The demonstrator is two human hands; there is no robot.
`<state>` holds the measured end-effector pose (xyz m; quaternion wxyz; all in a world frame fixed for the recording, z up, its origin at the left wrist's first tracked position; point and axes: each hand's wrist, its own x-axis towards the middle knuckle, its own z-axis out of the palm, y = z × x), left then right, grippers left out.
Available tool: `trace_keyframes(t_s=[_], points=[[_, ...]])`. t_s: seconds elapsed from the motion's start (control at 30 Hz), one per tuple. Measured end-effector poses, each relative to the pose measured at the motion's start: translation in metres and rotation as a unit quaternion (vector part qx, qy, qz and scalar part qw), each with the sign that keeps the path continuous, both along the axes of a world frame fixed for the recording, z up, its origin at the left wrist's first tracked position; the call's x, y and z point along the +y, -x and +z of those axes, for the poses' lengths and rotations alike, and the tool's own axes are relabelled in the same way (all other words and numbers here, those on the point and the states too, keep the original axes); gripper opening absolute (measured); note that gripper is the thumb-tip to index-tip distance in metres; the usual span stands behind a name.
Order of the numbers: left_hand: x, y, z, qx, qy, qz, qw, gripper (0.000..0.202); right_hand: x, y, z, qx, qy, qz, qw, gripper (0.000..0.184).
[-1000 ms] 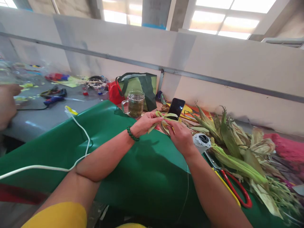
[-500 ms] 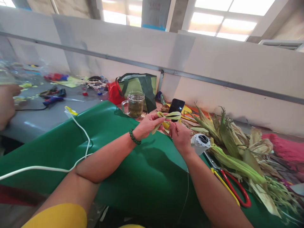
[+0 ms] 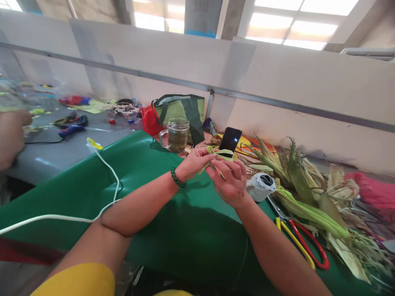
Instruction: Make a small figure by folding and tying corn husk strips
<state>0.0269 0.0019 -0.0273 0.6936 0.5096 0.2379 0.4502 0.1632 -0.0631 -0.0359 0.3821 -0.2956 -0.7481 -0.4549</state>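
Observation:
A folded strip of pale green corn husk (image 3: 226,152) forms a loop above the green sheet (image 3: 148,222). My left hand (image 3: 194,163) pinches its gathered end between thumb and fingers; a dark green bead bracelet circles that wrist. From the other side, my right hand (image 3: 230,181) is closed up against the same husk, its fingers curled over the lower edge and its fingertips partly hidden. Beyond the loop leans a black phone (image 3: 231,139). Beside my right wrist stands a white spool of cord (image 3: 261,187). Scissors (image 3: 304,242) with red and yellow handles lie right of my forearm.
Corn husks (image 3: 314,201) are heaped on the right, near a pink cloth (image 3: 370,195). A glass mug (image 3: 177,135) of liquid stands before a green bag (image 3: 185,109). A white cable (image 3: 115,181) crosses the sheet. Another person's hand (image 3: 12,131) shows at far left.
My right hand has turned and shifted slightly left, its fingers now curled over the husk rather than pinching below it. My left hand keeps its hold.

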Motion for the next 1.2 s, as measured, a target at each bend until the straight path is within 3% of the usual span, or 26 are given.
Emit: trace_keyframes(t_s=[0.1,0.2,0.33,0.4,0.5,0.63,0.7,0.93,1.1,1.2], points=[[-0.002,-0.003,-0.002,-0.002,0.013,0.001,1.0,0.029,0.002,0.004,-0.003,-0.045,0.051,0.002,0.998,0.017],[-0.002,-0.007,-0.006,0.007,-0.002,0.011,1.0,0.028,0.01,0.003,-0.01,-0.03,0.073,-0.016,0.997,0.022],[-0.001,-0.008,-0.009,0.019,-0.04,0.007,0.999,0.033,0.017,-0.003,-0.016,0.063,0.125,0.074,0.987,0.023],[0.0,-0.007,-0.009,0.031,-0.054,0.001,0.998,0.036,0.018,-0.007,-0.015,0.173,0.177,0.117,0.962,0.019],[0.0,-0.004,-0.006,0.051,-0.068,-0.011,0.996,0.033,0.016,-0.013,-0.008,0.326,0.275,0.122,0.896,0.019],[-0.004,-0.001,-0.001,0.06,-0.075,-0.043,0.994,0.029,0.017,-0.021,0.002,0.409,0.369,0.134,0.824,0.025],[-0.005,0.0,0.002,0.057,-0.073,-0.051,0.994,0.029,0.019,-0.024,0.004,0.421,0.378,0.137,0.813,0.026],[-0.006,0.003,0.005,0.067,-0.08,-0.089,0.991,0.035,0.017,-0.023,0.009,0.415,0.372,0.107,0.823,0.03],[-0.008,0.004,0.006,0.049,-0.088,-0.102,0.99,0.037,0.014,-0.02,0.011,0.437,0.392,0.119,0.801,0.03],[-0.01,0.004,0.008,0.043,-0.08,-0.081,0.993,0.031,0.014,-0.018,0.011,0.464,0.433,0.156,0.757,0.031]])
